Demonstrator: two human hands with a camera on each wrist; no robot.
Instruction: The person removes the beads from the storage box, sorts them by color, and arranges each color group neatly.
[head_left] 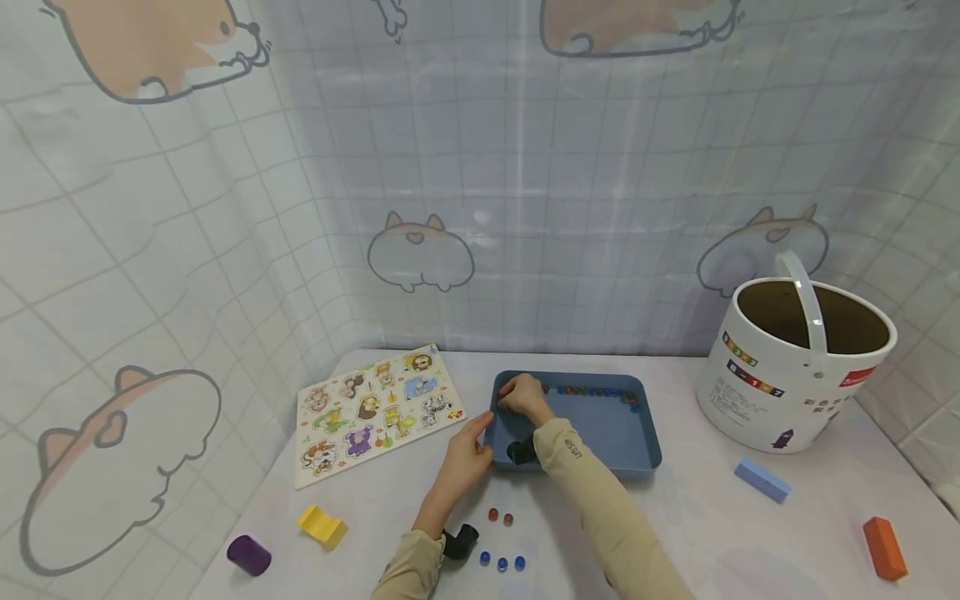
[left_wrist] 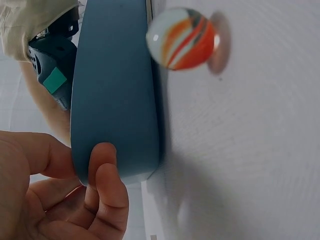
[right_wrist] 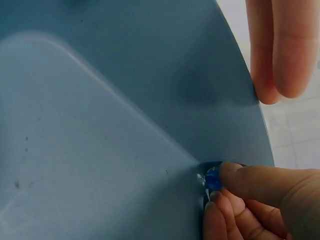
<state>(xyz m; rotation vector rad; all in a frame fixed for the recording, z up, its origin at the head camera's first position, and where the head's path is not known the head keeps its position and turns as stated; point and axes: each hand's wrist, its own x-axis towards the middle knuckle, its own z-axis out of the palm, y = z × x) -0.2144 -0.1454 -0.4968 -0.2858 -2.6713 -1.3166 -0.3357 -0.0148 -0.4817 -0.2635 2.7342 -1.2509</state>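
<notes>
One blue marble point(right_wrist: 214, 178) is pinched between thumb and fingertips of the right hand point(head_left: 527, 395), down in the far-left corner of the tray point(head_left: 600, 433); tight quarters here, with two sides closing round the knuckles. Whether the marble is resting on the tray's floor cannot be told. Over at the tray's left edge, the left hand point(head_left: 467, 450) is set against the outside, fingers loosely extended along it, thumb by the near-left corner.

Along the far edge, a row of marbles point(head_left: 592, 392) in blue and brown is lined up and turned at the far-right corner. Between that row and the near edge, space is given by a broad stretch of floor, its left part crossed by the right sleeve point(head_left: 600, 500). Off the near edge, two reddish marbles point(head_left: 492, 515) are placed side by side on the surface point(head_left: 705, 542), and closer to the front, three blue marbles point(head_left: 502, 564) are strung out.

Just left of the tray, a narrow lane is left beside the puzzle board point(head_left: 378, 427). Towards the far-right corner a bucket point(head_left: 780, 417) is stood, with a blue block point(head_left: 762, 481) laid before it.
</notes>
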